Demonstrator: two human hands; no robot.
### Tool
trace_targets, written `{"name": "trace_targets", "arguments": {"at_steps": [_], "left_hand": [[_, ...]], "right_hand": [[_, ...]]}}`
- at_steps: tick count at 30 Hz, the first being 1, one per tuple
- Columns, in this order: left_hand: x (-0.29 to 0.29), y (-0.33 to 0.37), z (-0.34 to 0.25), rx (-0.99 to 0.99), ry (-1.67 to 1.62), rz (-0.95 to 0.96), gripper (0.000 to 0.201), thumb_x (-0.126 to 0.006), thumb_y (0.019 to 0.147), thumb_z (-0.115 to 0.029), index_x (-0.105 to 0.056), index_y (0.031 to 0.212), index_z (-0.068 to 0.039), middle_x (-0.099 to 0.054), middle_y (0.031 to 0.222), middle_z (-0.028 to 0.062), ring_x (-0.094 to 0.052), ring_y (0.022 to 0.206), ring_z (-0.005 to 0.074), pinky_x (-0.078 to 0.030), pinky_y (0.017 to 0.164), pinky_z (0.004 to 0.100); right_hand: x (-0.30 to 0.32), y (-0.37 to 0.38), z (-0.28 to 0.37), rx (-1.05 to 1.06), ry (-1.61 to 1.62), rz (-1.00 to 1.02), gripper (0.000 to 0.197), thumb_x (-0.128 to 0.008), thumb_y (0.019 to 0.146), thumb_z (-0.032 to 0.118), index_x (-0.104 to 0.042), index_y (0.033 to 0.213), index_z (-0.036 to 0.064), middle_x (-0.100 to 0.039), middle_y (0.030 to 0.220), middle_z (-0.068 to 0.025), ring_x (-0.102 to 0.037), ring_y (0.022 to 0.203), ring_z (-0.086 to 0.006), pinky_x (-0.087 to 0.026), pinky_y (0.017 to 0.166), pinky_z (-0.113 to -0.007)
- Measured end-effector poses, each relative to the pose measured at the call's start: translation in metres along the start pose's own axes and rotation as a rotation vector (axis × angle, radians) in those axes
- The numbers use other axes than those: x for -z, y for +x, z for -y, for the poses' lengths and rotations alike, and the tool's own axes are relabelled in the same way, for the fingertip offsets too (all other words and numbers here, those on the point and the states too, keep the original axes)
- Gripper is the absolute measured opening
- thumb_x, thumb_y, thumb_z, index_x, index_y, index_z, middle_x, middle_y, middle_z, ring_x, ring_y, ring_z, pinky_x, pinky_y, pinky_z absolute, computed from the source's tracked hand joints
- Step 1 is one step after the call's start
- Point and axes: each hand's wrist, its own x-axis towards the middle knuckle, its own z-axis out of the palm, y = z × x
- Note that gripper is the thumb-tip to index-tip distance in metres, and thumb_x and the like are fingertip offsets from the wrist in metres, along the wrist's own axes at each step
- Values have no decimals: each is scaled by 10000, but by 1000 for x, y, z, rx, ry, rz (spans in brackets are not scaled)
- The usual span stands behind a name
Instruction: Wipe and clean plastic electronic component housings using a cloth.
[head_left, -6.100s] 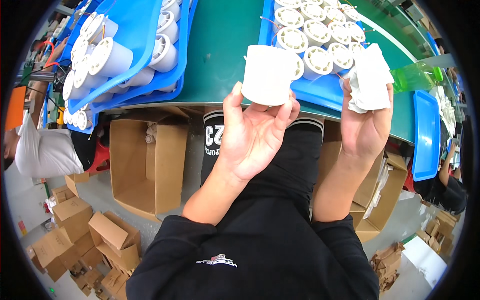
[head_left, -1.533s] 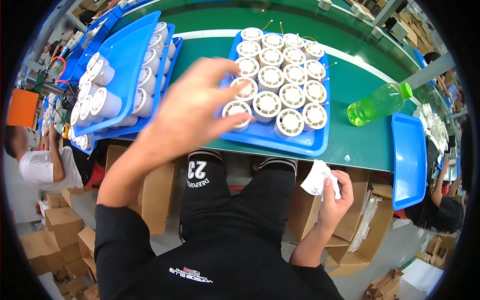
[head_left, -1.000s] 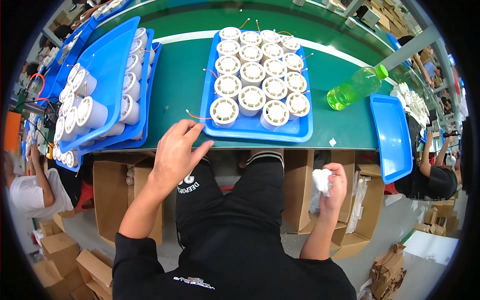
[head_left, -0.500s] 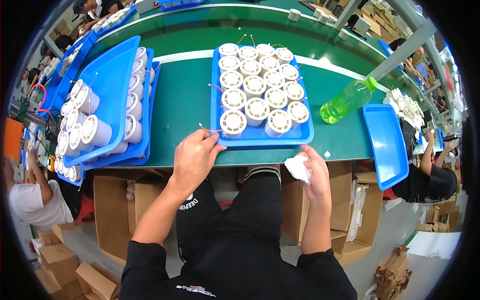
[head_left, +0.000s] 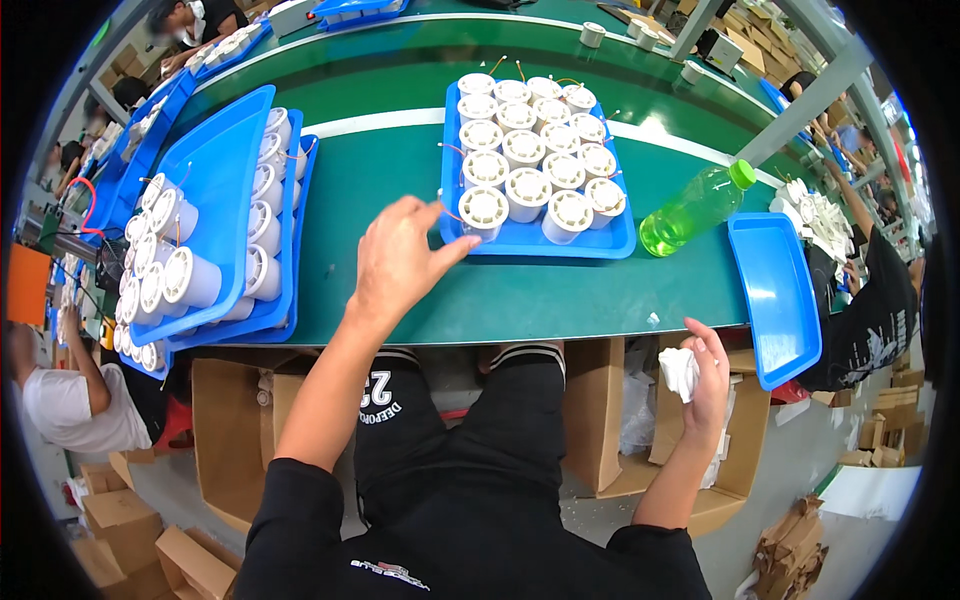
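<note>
White cylindrical housings (head_left: 524, 147) stand upright in four staggered columns: matte white walls, round off-white tops, slots ringing a flat hub. Thin red/orange leads with small white connectors poke out along both sides and the far end.

They're in the middle blue tray (head_left: 600, 247), flat on the green bench (head_left: 390, 165), set back from the front edge. Left hand (head_left: 435, 235): thumb spread from fingers at the tray's near-left corner; can't tell if it touches. It hides a bit of that corner. Right hand (head_left: 705, 370): pinching a crumpled white cloth (head_left: 680, 374) just off the bench front.

Left: stacked blue trays with more white housings; the top tray (head_left: 208, 165) is tilted, its load on the left side. Right: blue side tray (head_left: 768, 290) at the bench end, glossy inner floor showing, pile of white pieces (head_left: 815, 215) beyond it.

Green-capped bottle (head_left: 692, 210), green liquid inside, leans over just right of the middle tray. Grey post (head_left: 805, 108) behind it. Small white scrap (head_left: 653, 319) near the front edge. Cardboard boxes (head_left: 228, 430) below; one on the right has clear plastic (head_left: 637, 412) in it.
</note>
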Motion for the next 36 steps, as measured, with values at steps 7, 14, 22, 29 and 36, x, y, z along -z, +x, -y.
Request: {"name": "trace_targets", "arguments": {"at_steps": [7,14,22,29,36], "left_hand": [[-20,24,-10,-83,30,-78,517,-792,664,-327,-658,1037,6,-597,960,124,-577,934,280,-487,801,373],[-23,38,-3,-105,29,-56,477,-781,670,-313,-670,1009,3,-594,878,124,-576,925,281,-489,793,384],[-32,40,-21,-311,-9,-228,421,-809,630,-228,-677,976,-28,-565,947,92,-538,905,266,-483,748,378],[-49,52,-35,-430,103,-181,243,-800,621,-184,-705,819,-79,-559,896,36,-522,898,216,-401,782,362],[-58,66,-30,-387,116,-183,197,-798,620,-190,-715,770,-93,-562,865,18,-523,898,207,-396,784,365]], "right_hand": [[-22,-9,-22,-67,41,117,303,-572,914,155,-573,1176,3,-525,822,26,-471,735,-29,-374,628,-171],[-35,-7,-35,-39,63,144,307,-551,917,143,-551,1176,-22,-556,821,10,-517,693,-39,-408,593,-175],[-31,-14,-43,-59,67,123,294,-546,913,125,-560,1168,-18,-537,842,9,-498,722,-44,-403,627,-180],[-35,-19,-43,-66,93,145,288,-553,911,116,-568,1168,-13,-520,856,16,-465,748,-40,-375,653,-179],[-42,-21,-46,-60,113,164,290,-561,906,116,-575,1162,-18,-523,873,13,-461,764,-42,-372,670,-181]]}}
